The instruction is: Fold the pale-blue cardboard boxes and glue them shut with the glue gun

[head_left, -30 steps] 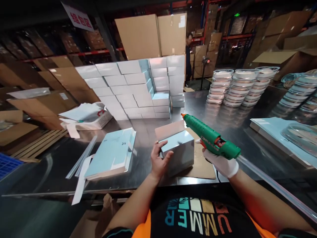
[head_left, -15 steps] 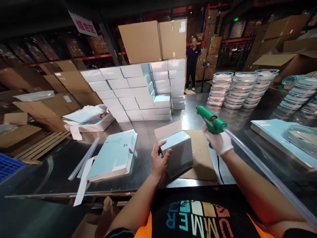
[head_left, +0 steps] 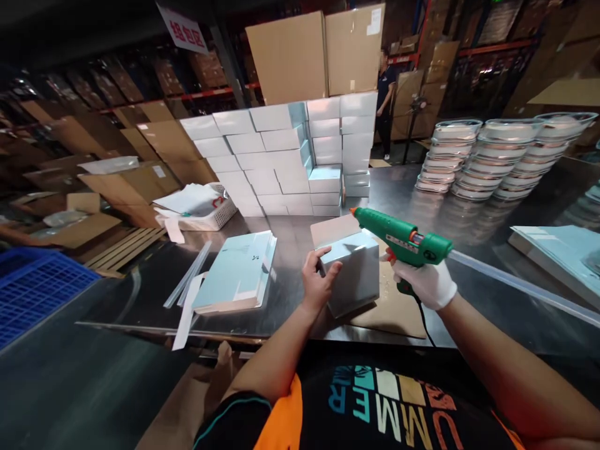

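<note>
**Box steadied, glue gun poised over the open flap**

The left hand [head_left: 319,284] is clamping the near left corner of a small silver-blue box [head_left: 354,278], its grip closed around the edge, seemingly to keep the box from sliding. The box is sitting on a cardboard sheet [head_left: 398,309] at the table's [head_left: 469,312] near edge, probably to catch drips. Its brown flap [head_left: 330,228] is standing open toward 12 o'clock. The gloved right hand [head_left: 424,282] is wrapping its grip fully around the handle of a green glue gun [head_left: 400,237], nozzle pointing to 9 o'clock just above the flap. Flat blanks [head_left: 239,272] are lying at 9 o'clock, within reach; finished boxes [head_left: 285,159] are stacking up at 12.
</note>
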The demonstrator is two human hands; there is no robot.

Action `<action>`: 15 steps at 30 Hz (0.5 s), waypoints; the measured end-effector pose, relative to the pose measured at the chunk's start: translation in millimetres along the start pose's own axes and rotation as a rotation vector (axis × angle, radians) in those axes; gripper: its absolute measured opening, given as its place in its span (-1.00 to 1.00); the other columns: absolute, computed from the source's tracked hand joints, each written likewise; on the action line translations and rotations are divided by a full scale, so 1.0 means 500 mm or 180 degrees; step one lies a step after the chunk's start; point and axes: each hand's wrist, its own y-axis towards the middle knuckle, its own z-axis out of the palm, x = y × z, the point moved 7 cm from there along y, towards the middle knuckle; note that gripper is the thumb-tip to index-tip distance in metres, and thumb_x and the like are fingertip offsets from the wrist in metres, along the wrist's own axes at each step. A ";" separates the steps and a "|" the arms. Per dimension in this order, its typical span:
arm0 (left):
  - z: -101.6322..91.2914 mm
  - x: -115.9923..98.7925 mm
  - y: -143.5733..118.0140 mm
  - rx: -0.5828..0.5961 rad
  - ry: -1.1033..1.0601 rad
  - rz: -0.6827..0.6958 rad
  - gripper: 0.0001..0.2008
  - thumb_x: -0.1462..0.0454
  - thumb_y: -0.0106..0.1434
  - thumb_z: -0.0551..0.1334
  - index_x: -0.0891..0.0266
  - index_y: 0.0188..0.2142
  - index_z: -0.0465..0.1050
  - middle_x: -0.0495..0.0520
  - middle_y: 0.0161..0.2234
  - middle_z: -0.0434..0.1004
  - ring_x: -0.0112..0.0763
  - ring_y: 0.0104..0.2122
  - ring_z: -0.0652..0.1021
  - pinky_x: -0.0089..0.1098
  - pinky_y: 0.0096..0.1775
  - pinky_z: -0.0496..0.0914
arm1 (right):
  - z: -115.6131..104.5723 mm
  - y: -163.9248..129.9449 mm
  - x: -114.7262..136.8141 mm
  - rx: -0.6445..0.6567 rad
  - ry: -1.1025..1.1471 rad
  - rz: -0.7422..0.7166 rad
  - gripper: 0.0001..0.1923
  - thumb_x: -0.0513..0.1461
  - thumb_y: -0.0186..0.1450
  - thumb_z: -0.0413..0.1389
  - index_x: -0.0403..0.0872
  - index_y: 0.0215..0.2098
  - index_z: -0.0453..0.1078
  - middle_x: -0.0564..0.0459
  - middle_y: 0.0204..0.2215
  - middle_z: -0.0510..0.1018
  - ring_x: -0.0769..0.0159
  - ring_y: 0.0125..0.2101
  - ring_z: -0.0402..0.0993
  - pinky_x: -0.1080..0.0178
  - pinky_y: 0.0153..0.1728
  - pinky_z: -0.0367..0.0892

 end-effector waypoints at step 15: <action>0.028 -0.033 -0.034 0.0176 -0.0105 0.0463 -0.48 -0.17 0.34 0.40 0.16 0.02 0.60 0.13 -0.13 0.60 -0.21 -0.14 0.64 -0.27 -0.07 0.52 | 0.052 -0.033 0.008 -0.0399 -0.1760 -0.1274 -0.86 -0.18 0.26 0.11 0.01 -0.46 0.37 0.02 -0.51 0.58 0.23 -0.49 0.54 0.23 -0.39 0.41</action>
